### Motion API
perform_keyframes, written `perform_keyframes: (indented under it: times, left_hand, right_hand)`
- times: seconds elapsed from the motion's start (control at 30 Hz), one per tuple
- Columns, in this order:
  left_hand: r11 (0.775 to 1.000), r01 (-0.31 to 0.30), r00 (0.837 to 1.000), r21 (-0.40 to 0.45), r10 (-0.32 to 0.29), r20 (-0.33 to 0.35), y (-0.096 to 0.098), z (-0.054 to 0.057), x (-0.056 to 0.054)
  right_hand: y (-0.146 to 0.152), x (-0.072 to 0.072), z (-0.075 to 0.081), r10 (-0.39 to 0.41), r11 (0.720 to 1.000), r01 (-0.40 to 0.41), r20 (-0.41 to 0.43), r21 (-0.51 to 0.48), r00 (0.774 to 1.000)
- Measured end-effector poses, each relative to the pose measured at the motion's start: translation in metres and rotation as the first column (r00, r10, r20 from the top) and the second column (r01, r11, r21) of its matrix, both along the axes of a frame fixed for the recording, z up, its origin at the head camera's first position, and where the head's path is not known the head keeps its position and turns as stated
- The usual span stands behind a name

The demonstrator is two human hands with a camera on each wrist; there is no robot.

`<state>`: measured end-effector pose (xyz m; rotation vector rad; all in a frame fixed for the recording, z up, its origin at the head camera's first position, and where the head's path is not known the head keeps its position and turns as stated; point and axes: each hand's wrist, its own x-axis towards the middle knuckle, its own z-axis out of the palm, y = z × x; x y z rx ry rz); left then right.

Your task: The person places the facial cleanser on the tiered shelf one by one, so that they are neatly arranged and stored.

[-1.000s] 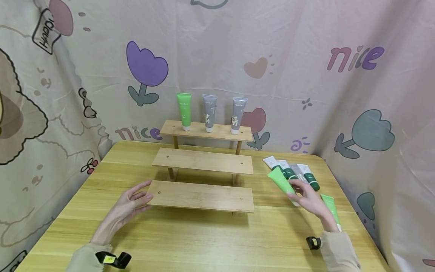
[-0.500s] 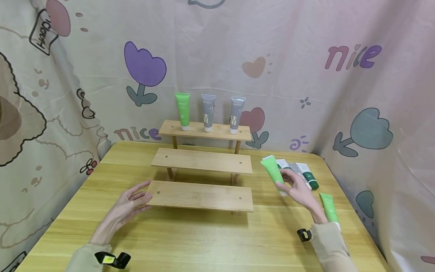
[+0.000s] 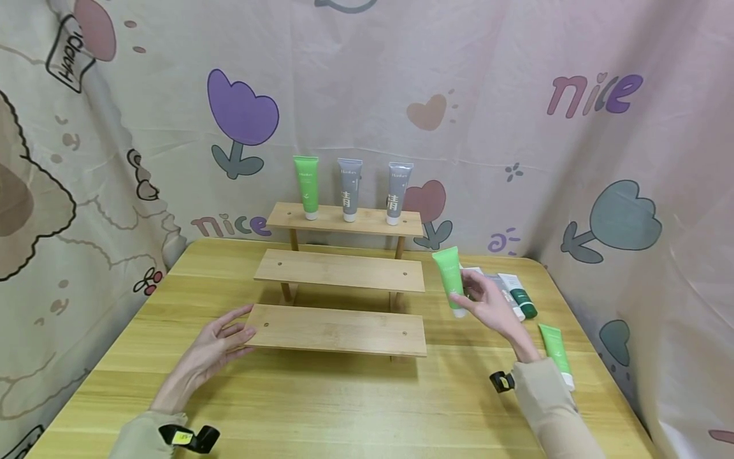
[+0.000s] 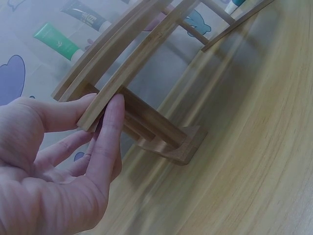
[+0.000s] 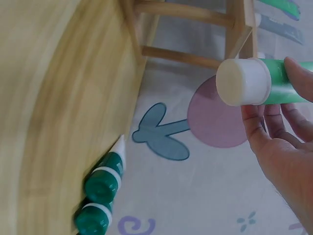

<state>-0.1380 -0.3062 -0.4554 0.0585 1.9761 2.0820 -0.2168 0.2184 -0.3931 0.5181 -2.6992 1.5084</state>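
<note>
My right hand (image 3: pixel 490 306) holds a light green squeeze tube (image 3: pixel 450 277) above the table, its white cap pointing down. In the right wrist view the thumb lies along one side of the tube (image 5: pixel 279 81) and the fingers along the other. At the left end of a three-tier wooden display stand (image 3: pixel 338 330), my left hand (image 3: pixel 209 354) pinches the lowest board between thumb and fingers, as the left wrist view shows. On the top tier stand a green tube (image 3: pixel 308 188) and two grey tubes, one in the middle (image 3: pixel 350 189) and one at the right (image 3: pixel 398 192), all cap down.
Several white-and-green and grey tubes (image 3: pixel 518 296) lie at the table's back right, partly behind my right hand. Another green tube (image 3: pixel 555 352) lies near the right edge. A patterned curtain (image 3: pixel 482 76) hangs behind and beside the wooden table (image 3: pixel 321 414).
My right hand has lifted the green tube off to the left and up, away from the lying tubes, and turned it more upright. The left hand stays on the stand.
</note>
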Motion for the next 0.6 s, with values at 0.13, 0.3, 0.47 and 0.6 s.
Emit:
perform_keyframes:
  times: [0.13,0.3,0.47,0.6]
  left_hand:
    - [1.0,-0.008,1.0,-0.003,0.008,0.016,0.0,0.0,-0.001]
    - [1.0,-0.009,1.0,-0.013,0.009,0.02,0.0,0.0,-0.001]
    - [1.0,-0.013,1.0,-0.014,0.013,0.024,0.001,0.0,-0.001]
    - [1.0,-0.017,0.999,-0.02,0.018,0.03,0.001,0.0,-0.001]
  right_hand:
    - [-0.009,-0.003,0.007,-0.01,1.0,0.011,0.015,-0.023,1.0]
    - [-0.021,-0.008,0.016,-0.003,0.998,0.004,0.013,-0.055,1.0]
    - [-0.034,-0.015,0.022,0.007,0.996,-0.008,-0.012,-0.089,1.0]
    - [-0.045,-0.02,0.026,0.02,0.994,-0.022,-0.023,-0.11,1.0]
